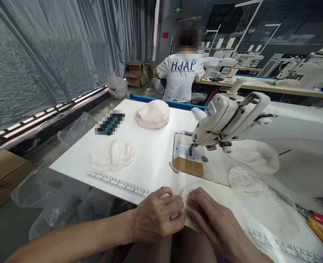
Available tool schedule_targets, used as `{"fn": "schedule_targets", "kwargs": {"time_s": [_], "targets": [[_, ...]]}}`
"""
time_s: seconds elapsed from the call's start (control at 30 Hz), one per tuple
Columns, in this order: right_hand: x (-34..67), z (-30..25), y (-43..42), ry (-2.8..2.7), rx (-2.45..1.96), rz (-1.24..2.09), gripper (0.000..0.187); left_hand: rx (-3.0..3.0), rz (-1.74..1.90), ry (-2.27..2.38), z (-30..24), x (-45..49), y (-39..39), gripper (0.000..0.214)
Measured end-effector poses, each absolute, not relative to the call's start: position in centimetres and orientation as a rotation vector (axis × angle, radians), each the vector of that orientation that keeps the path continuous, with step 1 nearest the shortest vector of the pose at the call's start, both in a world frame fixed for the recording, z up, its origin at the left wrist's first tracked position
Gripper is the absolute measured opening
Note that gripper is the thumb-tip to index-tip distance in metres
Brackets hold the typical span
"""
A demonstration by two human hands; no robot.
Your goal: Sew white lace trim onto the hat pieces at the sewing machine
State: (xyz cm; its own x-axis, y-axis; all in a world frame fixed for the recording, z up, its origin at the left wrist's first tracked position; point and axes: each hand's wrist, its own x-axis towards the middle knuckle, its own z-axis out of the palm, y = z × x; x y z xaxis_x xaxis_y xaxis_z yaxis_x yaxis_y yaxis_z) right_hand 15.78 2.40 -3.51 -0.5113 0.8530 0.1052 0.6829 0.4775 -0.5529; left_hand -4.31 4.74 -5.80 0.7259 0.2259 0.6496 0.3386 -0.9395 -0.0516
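At the table's front edge, my left hand [163, 212] pinches the left side of a cream fabric piece [188, 193]. Its fingers are curled and closed on the cloth. My right hand [212, 212] grips the same piece from the other side, thumb and fingers pressed together. Part of the cloth is hidden behind my fingers. Just beyond my hands stands a white sewing machine [221, 117], its presser foot [190, 149] over the metal needle plate [183, 150]. To the left lies a scalloped lace fabric piece [112, 155], with a rounded cream fabric piece [152, 114] farther back.
More pale cloth [260, 197] lies right of my hands, near red- and yellow-handled tools [320, 226]. A printed ruler [123, 185] runs along the white table's edge. Plastic bags [60, 197] and a cardboard box [8, 175] are at left. A person in a white shirt [180, 76] sits ahead.
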Motion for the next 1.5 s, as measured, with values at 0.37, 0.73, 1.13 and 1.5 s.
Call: {"fn": "schedule_targets", "kwargs": {"time_s": [0.37,0.73,1.13,1.5], "targets": [[15.7,-3.8,1.8,-2.304,-1.274,0.639,0.017,-2.83,-1.115,-0.578,-6.1,-4.2,4.7,0.025],[14.6,-4.1,2.0,-2.33,-1.35,0.358,0.017,-2.832,-1.123,-0.612,-6.3,-4.0,4.8,0.031],[14.4,-3.7,2.0,-2.275,-1.237,0.509,0.015,-2.883,-1.132,-0.725,-6.2,-4.0,4.7,0.034],[16.3,-4.0,0.3,-2.363,-1.195,0.461,0.022,-2.735,-0.953,-0.574,-6.1,-3.9,4.5,0.031]]}}
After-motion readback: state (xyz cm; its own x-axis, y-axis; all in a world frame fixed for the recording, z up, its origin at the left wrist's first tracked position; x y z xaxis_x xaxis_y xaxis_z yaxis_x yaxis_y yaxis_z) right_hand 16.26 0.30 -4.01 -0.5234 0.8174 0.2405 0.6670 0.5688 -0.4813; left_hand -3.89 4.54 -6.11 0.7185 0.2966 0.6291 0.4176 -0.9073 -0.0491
